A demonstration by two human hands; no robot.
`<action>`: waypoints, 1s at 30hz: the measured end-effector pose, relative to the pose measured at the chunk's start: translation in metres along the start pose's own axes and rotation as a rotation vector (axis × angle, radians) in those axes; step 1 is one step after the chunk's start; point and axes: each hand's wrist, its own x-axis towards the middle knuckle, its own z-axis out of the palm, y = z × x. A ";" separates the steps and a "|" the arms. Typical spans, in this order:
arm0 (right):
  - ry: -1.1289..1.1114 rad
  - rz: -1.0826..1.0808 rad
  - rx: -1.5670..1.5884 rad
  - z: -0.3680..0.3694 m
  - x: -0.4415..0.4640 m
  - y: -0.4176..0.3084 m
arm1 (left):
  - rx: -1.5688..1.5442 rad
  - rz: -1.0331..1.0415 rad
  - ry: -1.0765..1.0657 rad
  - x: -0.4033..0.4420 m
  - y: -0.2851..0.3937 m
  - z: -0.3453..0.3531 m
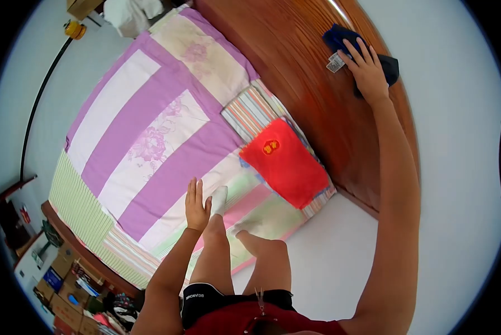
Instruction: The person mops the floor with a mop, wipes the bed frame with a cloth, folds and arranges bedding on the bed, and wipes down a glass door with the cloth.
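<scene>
My right hand (367,70) lies with spread fingers on a dark blue cloth (335,38) on top of the brown wooden headboard (295,61). A small white tag (335,62) sticks out of the cloth beside my fingertips. My left hand (196,207) hangs over the bed, its fingers stretched out and nothing in it. Below and between the hands, a red cloth (286,162) with a yellow emblem covers part of a striped pillow (250,114). A purple and white quilt (166,131) is spread across the bed.
My legs, in white socks, are on the bed's patterned sheet (250,209). Cardboard boxes (66,301) and piled things are at the lower left. A white cloth (128,15) is at the top left. A white wall (457,167) stands behind the headboard.
</scene>
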 end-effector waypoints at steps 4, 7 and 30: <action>0.004 -0.002 -0.053 0.002 0.069 -0.005 | -0.063 -0.050 0.063 0.045 -0.004 -0.028; 0.026 -0.021 -0.041 0.008 0.116 -0.010 | -0.110 -0.093 0.083 0.074 -0.008 -0.037; -0.032 -0.384 -0.273 0.127 0.447 -0.128 | -0.367 -0.578 0.156 0.231 -0.050 -0.117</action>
